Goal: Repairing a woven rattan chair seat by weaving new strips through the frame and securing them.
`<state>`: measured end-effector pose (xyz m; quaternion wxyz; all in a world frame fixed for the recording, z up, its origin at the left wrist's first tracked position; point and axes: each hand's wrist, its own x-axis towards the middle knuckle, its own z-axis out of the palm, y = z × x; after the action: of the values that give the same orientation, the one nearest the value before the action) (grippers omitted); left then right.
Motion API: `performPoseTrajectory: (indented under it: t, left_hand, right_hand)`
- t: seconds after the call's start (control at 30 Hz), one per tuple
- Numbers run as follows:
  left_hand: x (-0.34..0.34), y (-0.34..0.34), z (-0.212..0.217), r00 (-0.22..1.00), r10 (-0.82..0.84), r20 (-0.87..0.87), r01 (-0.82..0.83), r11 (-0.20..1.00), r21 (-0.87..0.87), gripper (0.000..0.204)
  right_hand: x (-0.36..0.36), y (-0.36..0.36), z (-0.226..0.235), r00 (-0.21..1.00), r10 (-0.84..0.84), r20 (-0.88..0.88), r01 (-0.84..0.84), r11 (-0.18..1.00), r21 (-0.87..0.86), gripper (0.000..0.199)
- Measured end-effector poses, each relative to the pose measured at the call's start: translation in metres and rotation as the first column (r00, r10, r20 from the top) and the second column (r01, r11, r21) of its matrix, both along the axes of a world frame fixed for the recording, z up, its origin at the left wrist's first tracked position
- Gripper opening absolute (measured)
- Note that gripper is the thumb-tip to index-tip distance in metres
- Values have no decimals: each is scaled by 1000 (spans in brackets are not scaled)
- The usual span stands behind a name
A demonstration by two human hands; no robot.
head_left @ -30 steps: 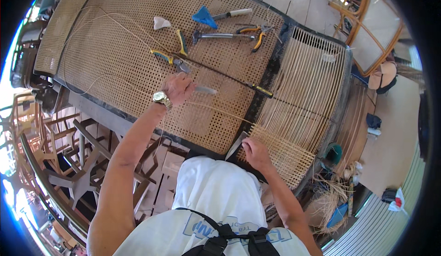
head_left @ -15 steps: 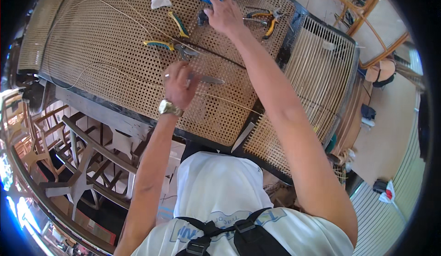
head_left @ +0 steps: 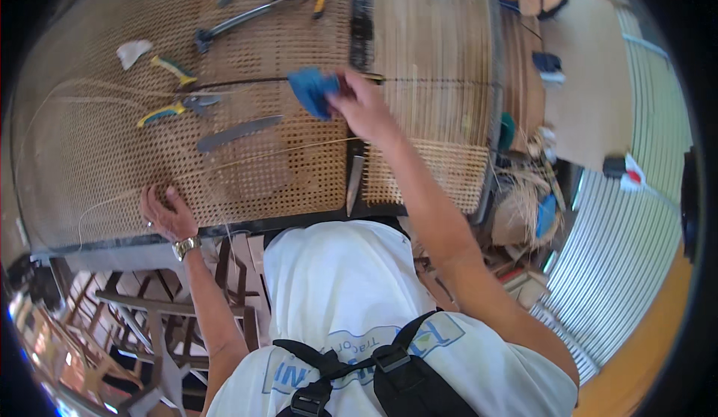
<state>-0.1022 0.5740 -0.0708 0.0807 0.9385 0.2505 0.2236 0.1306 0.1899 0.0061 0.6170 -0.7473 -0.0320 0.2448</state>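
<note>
Right hand (head_left: 366,106) pinches a soft, light blue cloth (head_left: 313,92) by its edge; left hand (head_left: 168,213), at eight o'clock, rests open on woven cane (head_left: 112,155).

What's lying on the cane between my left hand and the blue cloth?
In the head view, a flat grey blade lies between left hand and blue cloth.

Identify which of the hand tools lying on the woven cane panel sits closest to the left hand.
The flat grey blade, lying bare mid-panel above the left hand. The yellow-handled pliers and the long-handled tool lie farther up.
</note>
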Motion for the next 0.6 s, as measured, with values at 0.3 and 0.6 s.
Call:
performPoseTrajectory:
  t: [0.3, 0.6]
  left_hand:
    - [5, 9, -17, 987, 119, -106, -113, 992, 61, 66]
    - [10, 6, -17, 984, 154, -90, -149, 987, 57, 64]
  right_hand:
    - [-135, -196, -33, 723, -33, 690, 580, 571, -580, 34]
    - [-131, -203, 1, 644, 30, 764, 742, 220, -634, 28]
